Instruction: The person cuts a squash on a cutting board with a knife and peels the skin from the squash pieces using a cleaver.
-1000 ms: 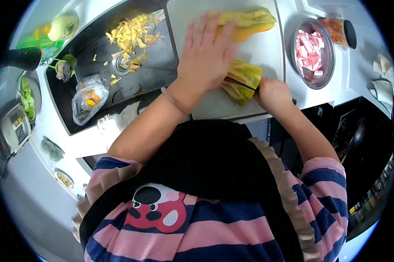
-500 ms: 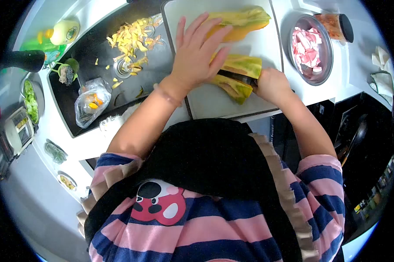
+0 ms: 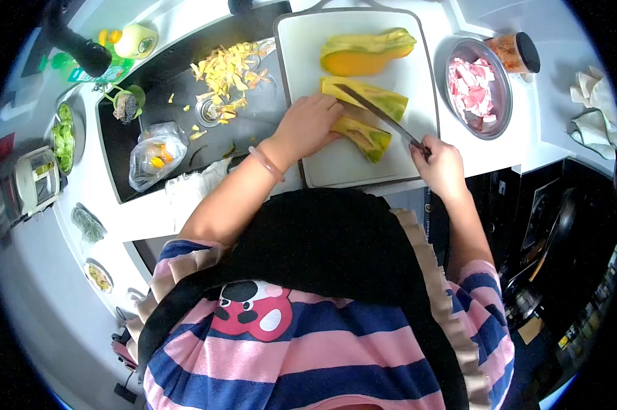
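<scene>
A kitchen knife [image 3: 380, 115] is held by its handle in my right hand [image 3: 440, 167], at the right side of the white cutting board [image 3: 414, 61]. Its blade slants up and left over a long yellow-green squash piece [image 3: 389, 102]. My left hand [image 3: 310, 126] is closed around the left end of the nearest squash piece [image 3: 366, 139]; its fingertips are partly hidden. A gap lies between these two pieces. Another, larger squash piece [image 3: 366, 53], orange along its near side, rests at the far end of the board.
Left of the board is a dark sink [image 3: 179, 130] with yellow peelings [image 3: 230, 72] and a plastic bag [image 3: 157, 157]. On the right stand a metal bowl of sliced raw meat [image 3: 472, 89] and a dark-lidded jar [image 3: 513, 53]. A cloth [image 3: 196, 184] lies near the sink's front edge.
The knife has come out from between the two near squash pieces and now angles above them. My left hand, earlier spread above the board, has dropped onto the nearest piece.
</scene>
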A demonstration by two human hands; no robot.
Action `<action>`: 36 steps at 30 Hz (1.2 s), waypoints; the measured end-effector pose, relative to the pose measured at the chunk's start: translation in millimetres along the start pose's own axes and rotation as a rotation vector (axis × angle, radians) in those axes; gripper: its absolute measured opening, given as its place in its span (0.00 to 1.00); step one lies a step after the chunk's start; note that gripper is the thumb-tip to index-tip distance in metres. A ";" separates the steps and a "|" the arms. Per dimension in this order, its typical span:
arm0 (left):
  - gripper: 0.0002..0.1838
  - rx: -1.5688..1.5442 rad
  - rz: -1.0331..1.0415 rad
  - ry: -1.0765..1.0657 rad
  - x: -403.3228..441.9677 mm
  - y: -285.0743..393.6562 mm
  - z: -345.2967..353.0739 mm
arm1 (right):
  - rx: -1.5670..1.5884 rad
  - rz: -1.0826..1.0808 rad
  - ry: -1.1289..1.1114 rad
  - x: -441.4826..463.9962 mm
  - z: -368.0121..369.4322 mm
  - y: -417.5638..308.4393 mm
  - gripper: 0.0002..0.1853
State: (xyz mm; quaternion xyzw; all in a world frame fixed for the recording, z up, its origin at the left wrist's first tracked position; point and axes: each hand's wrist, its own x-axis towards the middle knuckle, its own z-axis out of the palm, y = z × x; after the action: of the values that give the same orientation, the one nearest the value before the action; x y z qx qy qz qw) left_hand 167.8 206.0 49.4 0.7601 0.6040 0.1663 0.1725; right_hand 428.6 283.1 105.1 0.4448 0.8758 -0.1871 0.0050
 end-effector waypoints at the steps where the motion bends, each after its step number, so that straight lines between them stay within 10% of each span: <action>1: 0.19 0.010 0.003 0.011 1.9 1.2 -1.0 | 0.089 0.072 0.030 -6.7 -4.0 -3.9 0.12; 15: 0.28 -0.197 -0.114 -0.155 -30.3 26.4 -3.0 | 0.987 0.420 0.207 -54.3 -14.9 -46.2 0.10; 19: 0.23 -0.498 -0.373 -0.085 -56.4 27.7 -18.2 | 1.107 0.347 0.204 -44.6 -26.1 -68.8 0.11; 21: 0.23 -1.230 -0.731 -0.051 -70.9 31.2 -36.4 | 1.161 0.288 0.199 -35.8 -34.4 -86.6 0.11; 28: 0.20 -1.646 -0.678 0.482 -103.5 44.8 -98.5 | 1.195 -0.023 0.108 11.7 -32.6 -159.1 0.08; 36: 0.22 -1.403 -0.577 0.577 -139.1 45.9 -132.3 | 1.033 -0.213 0.020 42.2 -55.2 -232.0 0.10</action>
State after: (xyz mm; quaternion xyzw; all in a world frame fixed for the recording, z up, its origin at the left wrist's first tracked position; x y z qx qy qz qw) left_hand 116.4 68.8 181.5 0.2164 0.5521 0.6447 0.4824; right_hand 230.6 210.3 224.0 0.2999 0.7098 -0.5896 -0.2423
